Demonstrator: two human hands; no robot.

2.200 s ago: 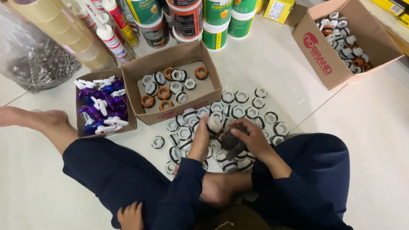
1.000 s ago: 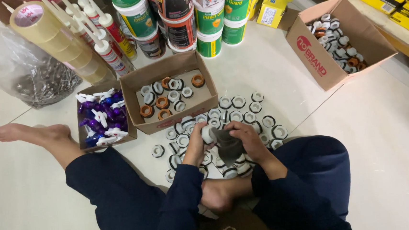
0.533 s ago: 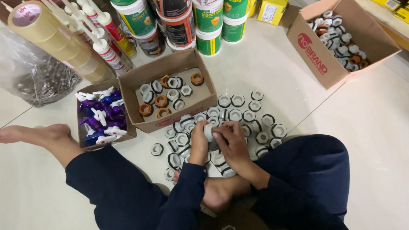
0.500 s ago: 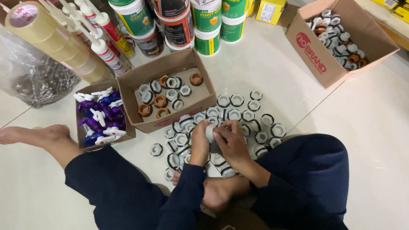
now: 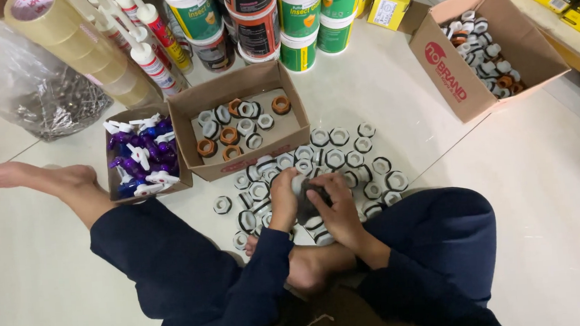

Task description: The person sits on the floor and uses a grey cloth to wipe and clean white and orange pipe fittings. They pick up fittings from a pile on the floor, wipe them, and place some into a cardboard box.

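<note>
Both hands meet over the pile of white hexagonal fittings (image 5: 334,158) on the tiled floor (image 5: 564,185). The right hand (image 5: 334,204) has its fingers curled narrow around a dark fitting (image 5: 305,208), while the left hand (image 5: 284,196) pinches its near end with closed fingers.

Seated on the floor (image 5: 564,185) among scattered fittings

Left hand (image 5: 283,196) and right hand (image 5: 334,204) meet on a dark fitting (image 5: 306,206) over white hexagonal nuts (image 5: 336,157); an open cardboard box (image 5: 241,122) of similar pieces lies just beyond
</note>
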